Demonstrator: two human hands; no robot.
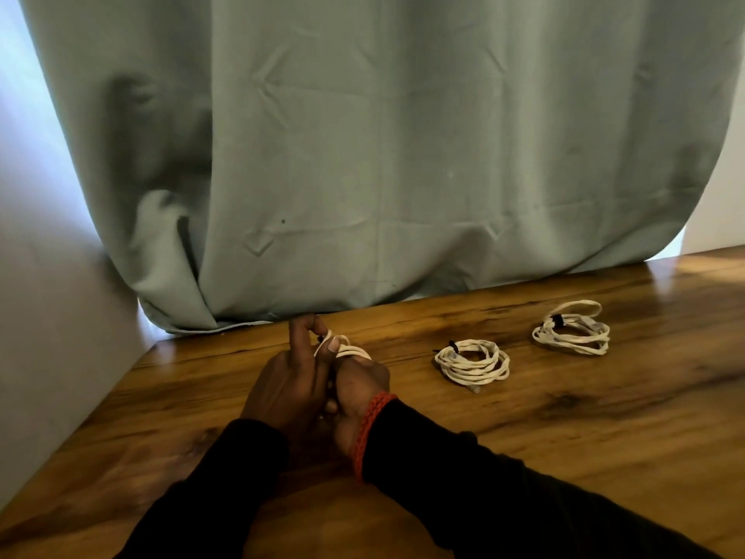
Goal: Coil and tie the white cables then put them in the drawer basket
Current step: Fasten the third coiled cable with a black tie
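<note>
A person in black sleeves works at a wooden table [524, 457], both hands pressed together over a white cable [342, 349] held just above the tabletop. The left hand [288, 391] has its fingers curled round the bundle, its thumb and forefinger raised and pinching the loops near a small black tie [321, 338] at the top of the coil. The right hand [358, 391], with a red braided band [369, 429] at its wrist, grips the lower part of the same cable, fingers wrapped tight; most of the coil is hidden between the two palms, and only a few white loops show above the knuckles.

To the right of the hands, two finished coils lie flat on the table. The nearer coil [472, 361] sits just beside the right hand, bound with a dark tie on its far-left edge. The farther coil [572, 328] rests well apart toward the table's back right, also cinched with a dark tie, one loop rising slightly above the rest.

A grey-green curtain [363, 155] hangs behind the table, its hem touching the far edge of the tabletop. A pale wall [40, 296] borders the table on the left.
</note>
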